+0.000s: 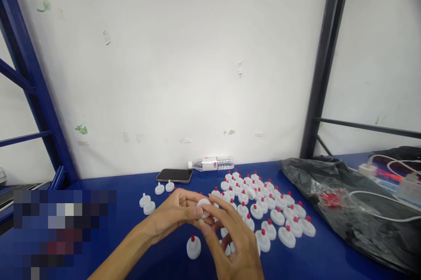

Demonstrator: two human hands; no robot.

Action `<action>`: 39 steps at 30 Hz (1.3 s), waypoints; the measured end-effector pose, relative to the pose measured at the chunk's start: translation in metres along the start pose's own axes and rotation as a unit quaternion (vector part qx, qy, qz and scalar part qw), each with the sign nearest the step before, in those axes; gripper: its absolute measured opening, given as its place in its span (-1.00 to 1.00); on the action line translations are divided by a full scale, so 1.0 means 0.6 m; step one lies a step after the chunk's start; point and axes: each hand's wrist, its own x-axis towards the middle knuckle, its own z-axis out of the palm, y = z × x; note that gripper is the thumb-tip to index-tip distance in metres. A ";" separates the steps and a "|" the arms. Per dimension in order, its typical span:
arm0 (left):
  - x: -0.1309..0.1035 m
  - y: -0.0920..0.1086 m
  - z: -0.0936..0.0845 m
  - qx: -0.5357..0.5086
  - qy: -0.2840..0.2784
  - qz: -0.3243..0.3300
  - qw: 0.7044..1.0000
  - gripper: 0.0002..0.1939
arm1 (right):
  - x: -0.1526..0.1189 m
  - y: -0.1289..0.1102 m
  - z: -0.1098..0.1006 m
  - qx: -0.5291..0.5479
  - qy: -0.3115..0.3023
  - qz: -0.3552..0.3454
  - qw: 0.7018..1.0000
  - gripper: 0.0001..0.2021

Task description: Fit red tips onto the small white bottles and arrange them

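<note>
Between my two hands, above the blue table, is a white plastic nozzle cap (204,206). My left hand (177,210) pinches it with thumb and fingers from the left. From the right, my right hand (232,236) has its fingers on the same cap, the thumb just below it. Fingers hide most of this cap, so I cannot see its tip. A white cap with a red tip (194,248) stands on the table below my hands. Many more red-tipped caps (263,240) spread out to the right, partly behind my right hand. Several white caps without red tips (149,207) lie to the left.
A black phone (174,175) and a clear plastic bottle (212,164) on its side lie along the wall. At right is a black plastic bag (332,218) with a small clear packet of red pieces (331,199) on it. White cables and a power strip (384,179) lie beyond.
</note>
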 end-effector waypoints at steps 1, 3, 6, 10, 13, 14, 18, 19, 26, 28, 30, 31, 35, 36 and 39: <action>0.000 -0.001 0.002 0.005 -0.003 -0.002 1.000 -0.55 | 0.000 0.000 0.001 0.004 -0.002 -0.001 1.000 -0.76; 0.001 -0.002 0.005 0.010 -0.006 -0.002 1.000 -0.55 | 0.000 -0.004 0.000 0.015 -0.005 0.001 1.000 -0.78; 0.002 -0.003 0.006 0.023 -0.012 0.001 1.000 -0.56 | 0.001 -0.013 -0.002 0.012 -0.011 0.046 0.999 -0.71; 0.003 -0.008 0.005 0.053 -0.013 0.005 0.999 -0.61 | -0.001 -0.021 -0.001 0.003 -0.020 0.116 0.993 -0.44; 0.006 -0.014 0.005 0.079 -0.016 0.009 0.997 -0.65 | -0.002 -0.016 0.001 -0.006 -0.025 0.112 0.993 -0.41; 0.006 -0.016 0.004 0.087 -0.016 0.012 0.996 -0.67 | -0.003 -0.013 0.001 -0.010 -0.027 0.111 0.993 -0.41; 0.005 -0.019 0.003 0.117 -0.019 0.024 0.993 -0.75 | -0.004 -0.003 -0.001 -0.032 -0.037 0.109 0.993 -0.43; 0.003 -0.019 0.004 0.123 -0.021 0.027 0.992 -0.76 | -0.004 -0.001 -0.002 -0.036 -0.041 0.106 0.993 -0.44; 0.004 -0.021 0.007 0.147 -0.011 0.030 0.989 -0.70 | -0.006 0.005 0.005 -0.022 -0.052 0.093 0.994 -0.39; 0.009 -0.022 -0.001 0.156 0.000 0.030 0.987 -0.65 | -0.003 -0.002 0.004 -0.027 -0.022 0.116 0.993 -0.41; 0.011 -0.018 -0.014 0.178 0.023 0.029 0.983 -0.60 | 0.001 -0.012 -0.002 -0.029 0.014 0.143 0.989 -0.45; 0.009 -0.014 -0.020 0.196 0.034 0.023 0.980 -0.60 | 0.004 -0.017 -0.006 -0.029 0.031 0.153 0.987 -0.48; -0.006 0.007 -0.035 0.302 0.050 -0.043 0.951 -0.72 | 0.008 -0.028 -0.021 -0.031 0.073 0.163 0.983 -0.54; -0.010 0.012 -0.036 0.331 0.049 -0.062 0.940 -0.75 | 0.008 -0.029 -0.022 -0.032 0.074 0.165 0.983 -0.54; -0.014 0.017 -0.032 0.395 0.041 -0.105 0.912 -0.79 | 0.006 -0.029 -0.020 -0.032 0.060 0.167 0.984 -0.54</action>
